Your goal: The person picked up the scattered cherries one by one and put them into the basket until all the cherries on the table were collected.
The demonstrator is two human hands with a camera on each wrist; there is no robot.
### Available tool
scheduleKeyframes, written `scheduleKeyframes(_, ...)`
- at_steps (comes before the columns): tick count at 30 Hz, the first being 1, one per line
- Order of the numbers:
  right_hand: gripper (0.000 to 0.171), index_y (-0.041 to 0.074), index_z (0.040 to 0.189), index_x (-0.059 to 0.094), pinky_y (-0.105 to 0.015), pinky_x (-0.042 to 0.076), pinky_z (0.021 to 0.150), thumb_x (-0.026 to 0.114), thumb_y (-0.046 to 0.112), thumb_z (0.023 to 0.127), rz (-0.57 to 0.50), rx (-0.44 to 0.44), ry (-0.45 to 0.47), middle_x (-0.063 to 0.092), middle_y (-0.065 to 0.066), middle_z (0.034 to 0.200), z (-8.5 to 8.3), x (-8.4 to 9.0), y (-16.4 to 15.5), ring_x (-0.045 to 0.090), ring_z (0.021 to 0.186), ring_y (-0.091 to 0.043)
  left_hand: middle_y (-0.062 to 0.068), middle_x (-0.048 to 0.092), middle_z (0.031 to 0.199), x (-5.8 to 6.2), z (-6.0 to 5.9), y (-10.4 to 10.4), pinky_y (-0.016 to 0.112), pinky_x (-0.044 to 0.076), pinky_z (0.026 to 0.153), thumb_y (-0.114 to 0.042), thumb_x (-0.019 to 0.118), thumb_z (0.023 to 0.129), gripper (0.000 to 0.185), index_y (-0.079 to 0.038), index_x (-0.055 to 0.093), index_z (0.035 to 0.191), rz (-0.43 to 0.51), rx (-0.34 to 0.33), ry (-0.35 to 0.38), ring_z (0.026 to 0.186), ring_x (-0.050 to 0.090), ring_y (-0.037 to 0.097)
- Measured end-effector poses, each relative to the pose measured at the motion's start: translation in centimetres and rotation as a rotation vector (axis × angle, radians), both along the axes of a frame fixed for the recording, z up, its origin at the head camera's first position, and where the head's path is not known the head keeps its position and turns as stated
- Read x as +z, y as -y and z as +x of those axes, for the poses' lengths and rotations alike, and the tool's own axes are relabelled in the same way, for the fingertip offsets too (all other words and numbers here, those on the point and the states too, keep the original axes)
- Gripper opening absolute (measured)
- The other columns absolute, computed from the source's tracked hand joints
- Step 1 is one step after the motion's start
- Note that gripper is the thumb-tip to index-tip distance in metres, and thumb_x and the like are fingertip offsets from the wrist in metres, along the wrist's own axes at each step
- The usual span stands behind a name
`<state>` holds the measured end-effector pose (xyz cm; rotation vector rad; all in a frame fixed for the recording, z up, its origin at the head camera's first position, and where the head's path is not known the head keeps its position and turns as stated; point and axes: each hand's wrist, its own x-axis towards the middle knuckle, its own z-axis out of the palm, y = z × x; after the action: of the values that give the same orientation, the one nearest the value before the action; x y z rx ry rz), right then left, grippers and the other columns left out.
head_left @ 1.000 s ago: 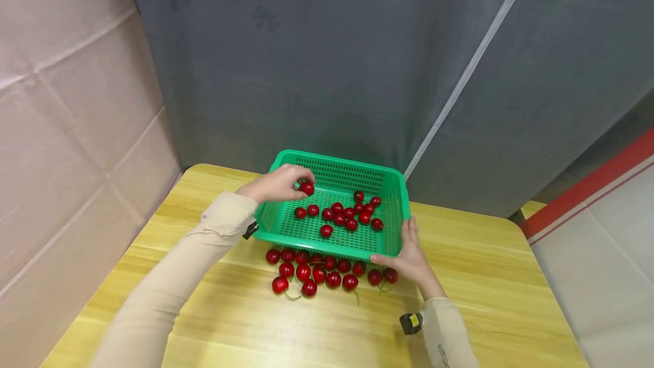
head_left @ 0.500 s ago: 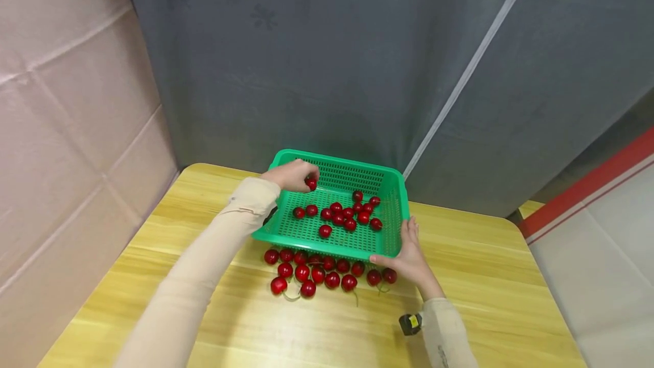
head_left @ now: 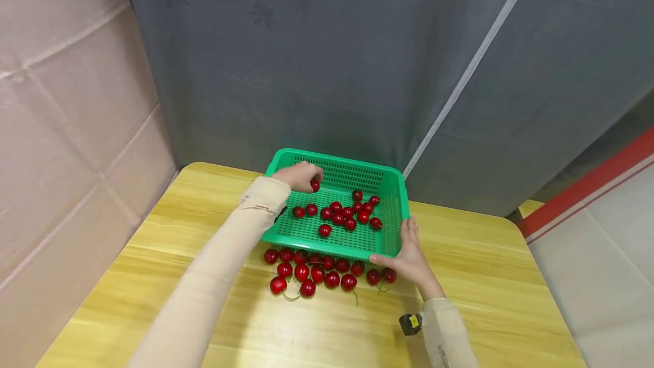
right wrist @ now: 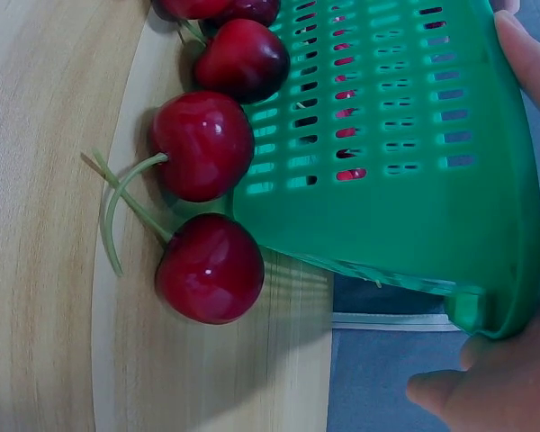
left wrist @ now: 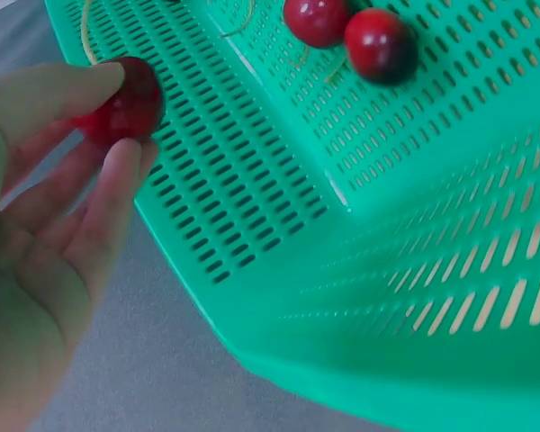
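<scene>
In the head view my left hand (head_left: 297, 176) reaches over the back left of a green slotted plastic basket (head_left: 306, 241). Thumb and fingertips pinch a dark red cherry (left wrist: 130, 106), which the left wrist view shows in front of the basket's slotted wall. Several cherries (head_left: 338, 218) lie inside on the basket's floor. At the front right corner, my right hand (head_left: 413, 260) touches the basket, its thumb on the front rim and its straight fingers along the right side. Along the front outer wall lies a bunch of loose cherries (head_left: 301, 272), some with green stems.
The basket stands on a light wood table (head_left: 485, 277), near its back edge. Behind that edge hangs a grey curtain (head_left: 306, 72). A pale padded wall (head_left: 76, 129) is on the left, and a red-edged white panel (head_left: 603, 254) on the right.
My left hand has moved right and farther in over the basket, carrying the cherry. The right hand and the other cherries have stayed in place.
</scene>
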<state>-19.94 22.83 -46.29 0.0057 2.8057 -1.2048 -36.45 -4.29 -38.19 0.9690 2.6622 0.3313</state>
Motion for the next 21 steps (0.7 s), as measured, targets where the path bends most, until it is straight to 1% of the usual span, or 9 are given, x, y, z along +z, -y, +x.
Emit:
scheduleKeyframes(4, 0.124, -0.002, 0.143, -0.006, -0.056, 0.005, 0.107, 0.077, 0.046, 0.065, -0.004, 0.003, 0.001, -0.023, -0.010, 0.148, -0.1, 0.0, 0.1, -0.017, 0.136, -0.032, 0.009, 0.058, 0.117, -0.2, 0.1, 0.0, 0.035, 0.045, 0.090, -0.005, 0.060, 0.083, 0.031, -0.005, 0.058, 0.115, 0.019, -0.005, -0.004, 0.110, 0.051, 0.025)
scheduleKeyframes(6, 0.124, -0.002, 0.143, -0.006, -0.056, 0.005, 0.107, 0.077, 0.046, 0.065, -0.001, 0.006, -0.002, -0.023, -0.011, 0.148, -0.1, 0.0, 0.1, -0.016, 0.136, -0.033, 0.009, 0.057, 0.119, -0.1, 0.2, 0.2, 0.036, 0.044, 0.091, -0.006, 0.059, 0.084, 0.031, -0.006, 0.059, 0.115, 0.032, 0.000, -0.005, 0.112, 0.051, 0.025)
scheduleKeyframes(8, 0.124, -0.002, 0.143, -0.006, -0.056, 0.005, 0.107, 0.077, 0.047, 0.064, -0.001, 0.011, -0.004, -0.023, -0.011, 0.148, -0.2, 0.0, 0.1, -0.016, 0.136, -0.033, 0.009, 0.057, 0.120, 0.1, 0.4, 0.5, 0.035, 0.045, 0.090, -0.008, 0.059, 0.085, 0.030, -0.006, 0.059, 0.115, 0.052, -0.005, -0.008, 0.109, 0.052, 0.024)
scheduleKeyframes(11, 0.125, -0.002, 0.143, -0.006, -0.056, 0.005, 0.107, 0.078, 0.047, 0.064, -0.002, 0.016, -0.006, -0.023, -0.011, 0.148, -0.3, 0.0, 0.1, -0.017, 0.136, -0.032, 0.008, 0.058, 0.120, 0.8, 1.2, 0.8, 0.033, 0.046, 0.088, -0.011, 0.059, 0.086, 0.030, -0.007, 0.059, 0.115, 0.086, -0.032, -0.019, 0.106, 0.053, 0.021)
scheduleKeyframes(13, 0.125, -0.002, 0.143, -0.006, -0.056, 0.005, 0.107, 0.078, 0.046, 0.064, -0.004, 0.018, -0.005, -0.024, -0.011, 0.148, -0.4, 0.1, 0.0, -0.018, 0.136, -0.031, 0.008, 0.059, 0.118, 1.3, 2.0, 1.0, 0.033, 0.046, 0.087, -0.012, 0.058, 0.086, 0.029, -0.007, 0.059, 0.114, 0.115, -0.077, -0.042, 0.105, 0.054, 0.020)
scheduleKeyframes(15, 0.125, -0.002, 0.143, -0.006, -0.056, 0.005, 0.107, 0.078, 0.046, 0.064, -0.004, 0.020, -0.006, -0.023, -0.010, 0.148, -0.6, 0.2, 0.0, -0.018, 0.136, -0.031, 0.006, 0.060, 0.114, 1.8, 3.2, 1.2, 0.031, 0.047, 0.087, -0.013, 0.059, 0.086, 0.026, -0.007, 0.060, 0.111, 0.142, -0.137, -0.088, 0.103, 0.055, 0.019)
scheduleKeyframes(18, 0.124, -0.002, 0.143, -0.006, -0.057, 0.005, 0.107, 0.077, 0.046, 0.065, -0.001, 0.025, -0.009, -0.023, -0.011, 0.148, -0.8, 0.2, -0.1, -0.017, 0.136, -0.032, 0.003, 0.062, 0.107, 2.3, 5.3, 1.8, 0.029, 0.048, 0.084, -0.015, 0.061, 0.086, 0.021, -0.008, 0.062, 0.106, 0.176, -0.224, -0.163, 0.097, 0.057, 0.017)
scheduleKeyframes(21, 0.124, -0.001, 0.143, -0.007, -0.057, 0.005, 0.107, 0.077, 0.047, 0.065, -0.001, 0.025, -0.006, -0.024, -0.010, 0.148, -0.9, 0.2, -0.1, -0.016, 0.136, -0.033, 0.001, 0.062, 0.101, 2.5, 7.6, 2.6, 0.027, 0.049, 0.081, -0.016, 0.062, 0.085, 0.017, -0.009, 0.063, 0.101, 0.193, -0.285, -0.216, 0.091, 0.058, 0.014)
